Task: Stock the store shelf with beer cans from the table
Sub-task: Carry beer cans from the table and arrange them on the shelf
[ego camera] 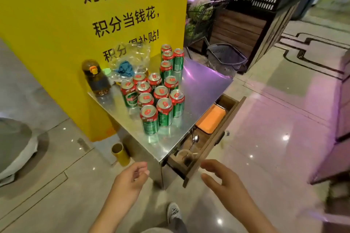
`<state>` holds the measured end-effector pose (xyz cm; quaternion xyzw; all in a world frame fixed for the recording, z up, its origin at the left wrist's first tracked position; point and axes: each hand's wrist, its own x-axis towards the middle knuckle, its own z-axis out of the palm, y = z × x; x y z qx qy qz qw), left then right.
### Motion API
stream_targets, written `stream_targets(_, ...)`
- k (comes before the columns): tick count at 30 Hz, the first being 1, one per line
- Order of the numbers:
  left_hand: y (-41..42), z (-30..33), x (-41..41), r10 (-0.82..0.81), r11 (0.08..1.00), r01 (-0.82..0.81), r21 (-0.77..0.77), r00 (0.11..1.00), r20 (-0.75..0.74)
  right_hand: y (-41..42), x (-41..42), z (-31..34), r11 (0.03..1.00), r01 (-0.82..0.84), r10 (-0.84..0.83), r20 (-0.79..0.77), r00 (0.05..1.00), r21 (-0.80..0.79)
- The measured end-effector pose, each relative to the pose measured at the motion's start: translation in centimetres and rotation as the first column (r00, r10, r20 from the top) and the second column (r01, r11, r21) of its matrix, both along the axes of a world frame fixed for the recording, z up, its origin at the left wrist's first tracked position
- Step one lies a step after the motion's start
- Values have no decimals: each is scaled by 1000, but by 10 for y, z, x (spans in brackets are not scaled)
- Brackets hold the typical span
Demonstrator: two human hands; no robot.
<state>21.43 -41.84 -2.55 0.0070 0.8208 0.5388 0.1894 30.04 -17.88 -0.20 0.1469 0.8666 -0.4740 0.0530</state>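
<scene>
Head view: my left hand and right hand hang empty at six o'clock, fingers loosely curled, short of the table. The beer cans stand upright in a tight cluster at twelve o'clock from my hands, on the shiny steel top. I judge this the reach before a pick; no can is in hand yet. Next I should close round the nearest can, a smooth green cylinder with a red top, probably slippery. At three o'clock of it a wooden drawer hangs open.
</scene>
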Motion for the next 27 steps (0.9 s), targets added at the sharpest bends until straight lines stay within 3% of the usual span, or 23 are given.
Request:
stream_targets(7, 70, 0, -84, -25, 999, 24, -49, 999, -37, 56, -80, -13, 999, 23, -23, 1, 1000, -24)
stream_targets(12, 78, -13, -100, 22, 996, -20, -85, 1000, 23, 69, -130, -23, 995, -79, 83, 55, 995, -59)
stream_targets(21, 52, -28, -100, 415, 908, -408, -91, 906, 82, 86, -239, -32, 955, -296, 296, 76, 952, -13)
stream_targets(27, 73, -23, -120, 485, 870, -473, -139, 872, 67, 84, -284, -41, 932, -328, 343, 83, 936, -156)
